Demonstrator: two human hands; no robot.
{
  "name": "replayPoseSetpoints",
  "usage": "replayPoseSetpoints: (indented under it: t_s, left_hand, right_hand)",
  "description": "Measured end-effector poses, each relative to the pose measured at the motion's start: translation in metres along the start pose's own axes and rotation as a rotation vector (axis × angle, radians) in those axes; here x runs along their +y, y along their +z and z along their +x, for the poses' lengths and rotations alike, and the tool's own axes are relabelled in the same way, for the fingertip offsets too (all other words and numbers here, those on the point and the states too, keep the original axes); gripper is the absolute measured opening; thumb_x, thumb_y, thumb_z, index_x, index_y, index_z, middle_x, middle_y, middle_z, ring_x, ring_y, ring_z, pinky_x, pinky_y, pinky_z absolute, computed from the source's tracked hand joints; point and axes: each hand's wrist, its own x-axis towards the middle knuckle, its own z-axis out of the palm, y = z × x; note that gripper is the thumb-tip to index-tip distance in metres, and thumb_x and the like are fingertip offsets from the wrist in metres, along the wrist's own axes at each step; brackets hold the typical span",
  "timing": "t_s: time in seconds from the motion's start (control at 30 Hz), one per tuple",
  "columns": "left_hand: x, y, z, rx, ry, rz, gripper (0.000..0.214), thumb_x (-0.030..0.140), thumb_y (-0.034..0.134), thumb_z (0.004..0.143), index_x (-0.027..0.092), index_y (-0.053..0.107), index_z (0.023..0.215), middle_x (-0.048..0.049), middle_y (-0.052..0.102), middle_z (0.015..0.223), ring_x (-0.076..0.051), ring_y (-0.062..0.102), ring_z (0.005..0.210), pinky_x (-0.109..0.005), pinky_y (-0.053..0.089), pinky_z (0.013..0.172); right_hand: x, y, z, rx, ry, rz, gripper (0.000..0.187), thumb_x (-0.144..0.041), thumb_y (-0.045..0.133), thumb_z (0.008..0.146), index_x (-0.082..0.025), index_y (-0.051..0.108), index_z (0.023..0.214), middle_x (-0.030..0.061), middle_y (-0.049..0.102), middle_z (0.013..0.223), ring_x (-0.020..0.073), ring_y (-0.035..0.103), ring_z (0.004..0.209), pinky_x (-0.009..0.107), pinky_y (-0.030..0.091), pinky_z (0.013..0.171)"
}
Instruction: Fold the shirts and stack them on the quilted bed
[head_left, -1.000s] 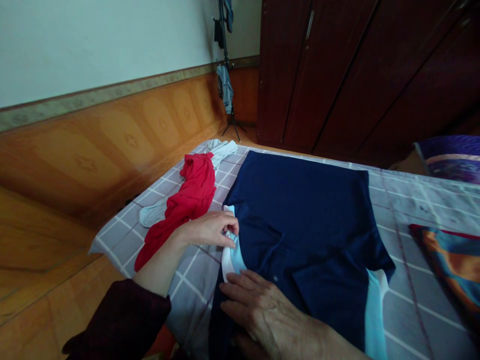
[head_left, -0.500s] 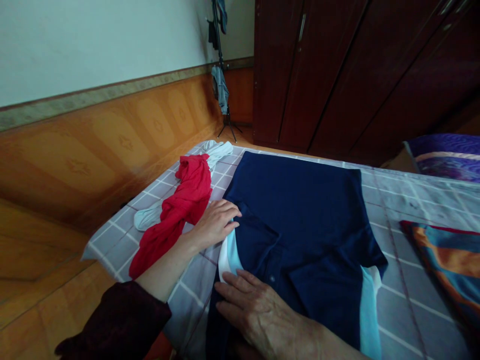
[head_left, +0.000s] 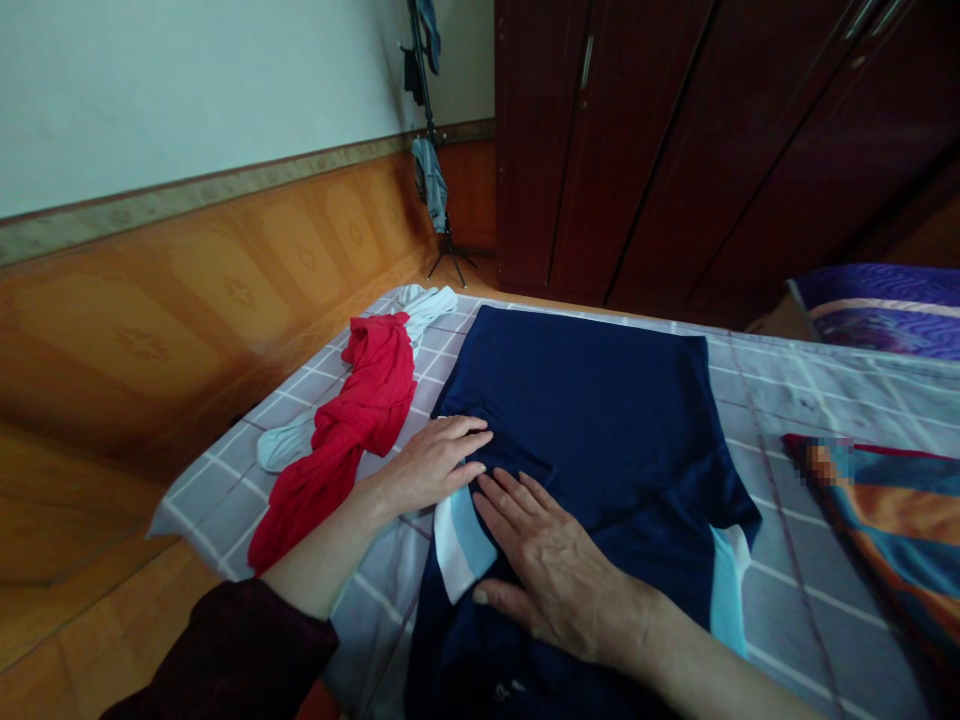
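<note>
A navy shirt (head_left: 600,400) with light-blue and white side panels lies spread on the bed. My left hand (head_left: 431,462) rests on its left edge, fingers stretched out over the fabric beside the pale panel (head_left: 461,545). My right hand (head_left: 559,565) lies flat on the shirt just right of that panel, fingers extended and close to the left fingertips. Small pale lettering shows on the cloth near the bottom of the view. My right hand and forearm hide part of the shirt's near portion.
A crumpled red garment (head_left: 375,375) lies left of the shirt, with pale cloth (head_left: 289,440) partly under it. The checked bedsheet (head_left: 795,530) extends right to a striped blue-orange textile (head_left: 900,510). Beyond are a dark wardrobe (head_left: 637,150) and a coat stand (head_left: 429,110).
My right hand has moved forward over the shirt, nearer my left hand. The pale panel is more exposed and lies differently; a button seen earlier is hidden. The view has shifted slightly.
</note>
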Motion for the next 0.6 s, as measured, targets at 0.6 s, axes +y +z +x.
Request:
replayPoseSetpoints:
  t_s: [0.6]
  left_hand:
    - [-0.006, -0.001, -0.009, -0.383, 0.016, -0.065, 0.124, 0.081, 0.056, 0.057, 0.015, 0.005, 0.148, -0.0138, -0.006, 0.154, -0.033, -0.009, 0.141, -0.052, -0.008, 0.111]
  right_hand:
    - [0.018, 0.015, 0.006, 0.212, 0.139, -0.316, 0.05, -0.038, 0.047, 0.09, -0.01, 0.05, 0.132, 0.0165, 0.043, 0.14, 0.0313, 0.034, 0.132, 0.047, 0.033, 0.107]
